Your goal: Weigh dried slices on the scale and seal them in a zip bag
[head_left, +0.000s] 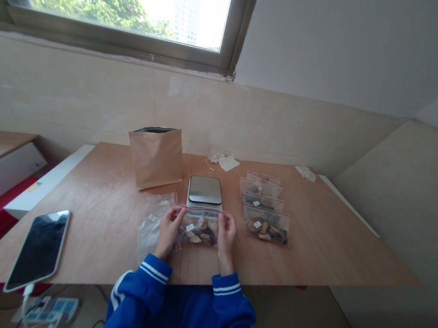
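Observation:
A clear zip bag [201,232] with a red seal strip is stretched between my two hands, with brown and dark dried slices and a small white label inside its see-through front. My left hand [170,228] pinches the bag's top left corner. At the top right corner, my right hand [226,235] pinches the same strip. Right behind the bag sits a kitchen scale [206,190] with a metal plate, its front partly hidden. Flat clear zip bags [149,229] lie beside and partly under my left hand. Several filled zip bags [267,227] stand in a row to the right.
A brown paper pouch [156,157] stands open-topped at the back left. Scraps of white paper [228,162] lie near the wall, with another crumpled scrap [305,173] farther right. A tablet [39,249] with a charging cable rests at the table's left edge, above a power strip [53,310].

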`<state>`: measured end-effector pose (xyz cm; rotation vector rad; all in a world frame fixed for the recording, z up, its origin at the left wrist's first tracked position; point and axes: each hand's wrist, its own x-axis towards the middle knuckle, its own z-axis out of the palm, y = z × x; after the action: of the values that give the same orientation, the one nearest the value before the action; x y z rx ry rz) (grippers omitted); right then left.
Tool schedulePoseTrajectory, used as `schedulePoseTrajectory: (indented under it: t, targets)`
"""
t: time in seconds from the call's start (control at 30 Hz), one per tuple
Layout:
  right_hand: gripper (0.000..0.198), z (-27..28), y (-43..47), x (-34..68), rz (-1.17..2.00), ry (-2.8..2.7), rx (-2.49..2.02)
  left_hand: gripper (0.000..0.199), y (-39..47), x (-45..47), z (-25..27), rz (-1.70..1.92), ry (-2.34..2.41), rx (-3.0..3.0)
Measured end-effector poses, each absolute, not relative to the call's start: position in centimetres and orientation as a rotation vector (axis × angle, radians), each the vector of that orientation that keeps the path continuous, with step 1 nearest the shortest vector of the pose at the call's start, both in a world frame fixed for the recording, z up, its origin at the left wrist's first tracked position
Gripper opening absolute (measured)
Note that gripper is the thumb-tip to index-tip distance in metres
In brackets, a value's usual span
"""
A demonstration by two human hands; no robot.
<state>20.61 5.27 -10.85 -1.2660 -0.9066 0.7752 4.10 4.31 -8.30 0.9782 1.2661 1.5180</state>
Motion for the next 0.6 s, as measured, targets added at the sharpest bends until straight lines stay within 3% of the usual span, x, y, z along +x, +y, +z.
schedulePoseTrajectory:
  t: [0.6]
  targets:
    - [0.036, -10.14, 4.85, 20.56, 0.821, -0.976, -1.207, 0.046, 4.32, 4.12, -8.36, 1.493, 1.288, 1.019]
